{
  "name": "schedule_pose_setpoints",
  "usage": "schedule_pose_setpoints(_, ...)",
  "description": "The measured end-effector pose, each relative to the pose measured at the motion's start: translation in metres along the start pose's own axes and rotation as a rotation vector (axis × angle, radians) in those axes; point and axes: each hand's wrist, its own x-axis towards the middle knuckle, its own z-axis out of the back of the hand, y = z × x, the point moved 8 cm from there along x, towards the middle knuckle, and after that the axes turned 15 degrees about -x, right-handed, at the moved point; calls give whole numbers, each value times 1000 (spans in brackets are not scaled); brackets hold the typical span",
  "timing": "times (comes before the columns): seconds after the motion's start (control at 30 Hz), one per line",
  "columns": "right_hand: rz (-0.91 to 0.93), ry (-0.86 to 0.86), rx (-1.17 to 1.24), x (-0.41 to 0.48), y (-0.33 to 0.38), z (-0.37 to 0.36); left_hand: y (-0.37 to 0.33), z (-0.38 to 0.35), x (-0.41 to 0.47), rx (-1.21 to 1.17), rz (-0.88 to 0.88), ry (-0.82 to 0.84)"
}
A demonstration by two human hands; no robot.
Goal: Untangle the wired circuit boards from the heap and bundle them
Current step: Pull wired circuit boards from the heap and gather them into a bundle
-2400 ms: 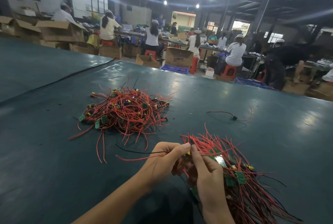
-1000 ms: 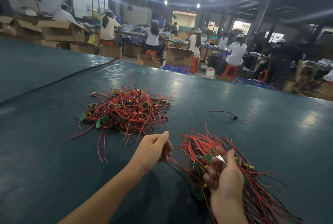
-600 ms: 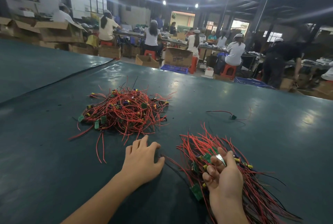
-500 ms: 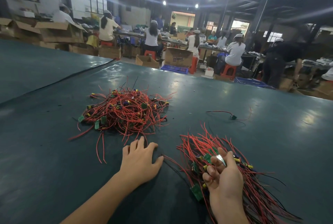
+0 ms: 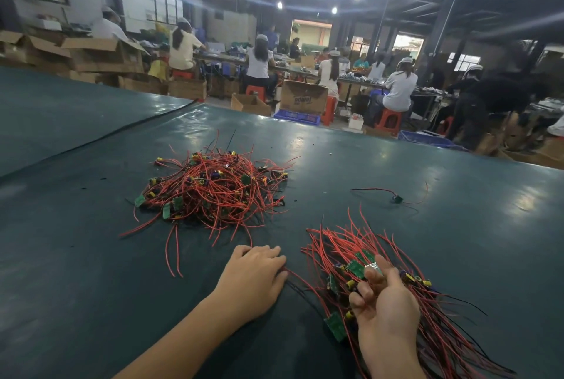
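Note:
A tangled heap of red-wired green circuit boards [image 5: 213, 189] lies on the dark green table [image 5: 79, 271], ahead and to the left. My right hand [image 5: 386, 305] is palm up at the lower right, its fingers curled round a bundle of wired boards [image 5: 345, 249] whose red and black wires fan out across the table on both sides of it. My left hand [image 5: 253, 275] rests palm down on the table between the heap and the bundle. Its fingertips are bent down just short of the heap's nearest wire ends, and it holds nothing that I can see.
One loose wired board [image 5: 396, 198] lies alone on the table to the right of the heap. Beyond the table's far edge stand cardboard boxes [image 5: 302, 97], blue crates and red stools, with seated workers [image 5: 396, 88] at benches.
My left hand let go of the wire it was pulling, dropped flat onto the table and slid forward towards the heap, its fingertips now bent. My right hand still holds the bundle.

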Motion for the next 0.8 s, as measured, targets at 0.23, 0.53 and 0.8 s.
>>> schedule_pose_setpoints(0.23,-25,43,-1,0,-2,-3,-6,16,3,-141,-26,-76)
schedule_pose_setpoints(0.53,184,156,-328,-9,-1,-25,-16,42,-9,-568,-144,-399)
schedule_pose_setpoints(0.8,784,85,-919,-33,14,-39,-17,52,-11,-727,-228,-512)
